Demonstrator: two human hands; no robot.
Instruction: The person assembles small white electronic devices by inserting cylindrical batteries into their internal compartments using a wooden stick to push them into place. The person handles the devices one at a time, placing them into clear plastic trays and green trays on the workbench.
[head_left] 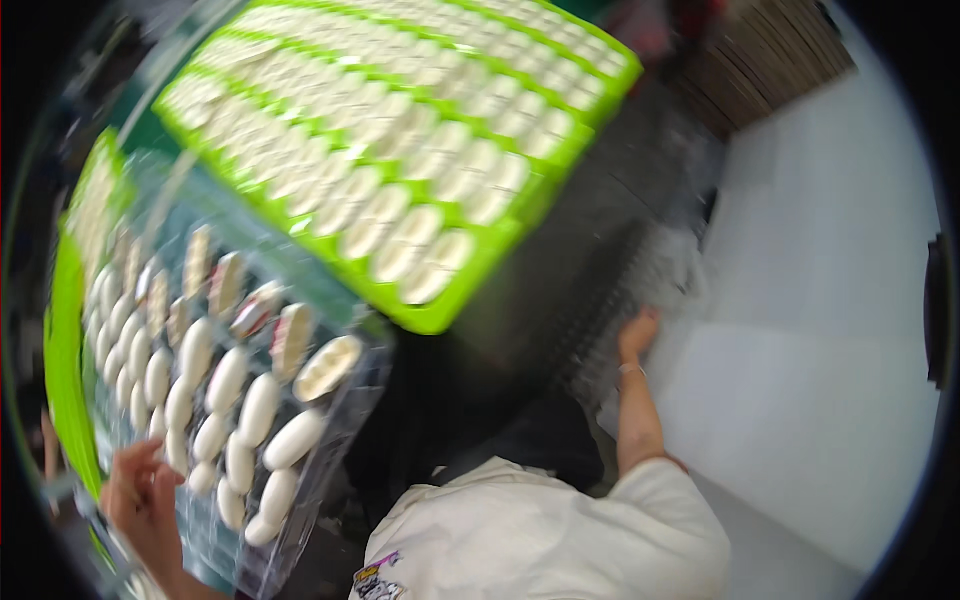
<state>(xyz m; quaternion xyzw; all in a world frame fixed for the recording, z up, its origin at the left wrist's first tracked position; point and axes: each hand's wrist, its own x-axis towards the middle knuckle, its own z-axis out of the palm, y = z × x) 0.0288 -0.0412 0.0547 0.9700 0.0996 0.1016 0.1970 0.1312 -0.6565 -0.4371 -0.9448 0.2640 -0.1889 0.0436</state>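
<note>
Left hand (145, 495) was beside white oval pieces (295, 440) on clear plastic (330, 455), grip apart, fingers loosely curled; light pinches seemed best, sparing neighbouring rows. Right hand (640, 335) at crumpled film (672, 265), couldn't tell grip. Filled green tray (420, 318) sat beyond.

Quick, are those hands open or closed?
Left hand: partly curled beside white ovals; grip unclear.
Right hand: near clear plastic; whether gripping can't be told.

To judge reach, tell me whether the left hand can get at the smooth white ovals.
Probably yes: the left hand is close beside the smooth white ovals, and nothing visible blocks the nearest ones.
</note>
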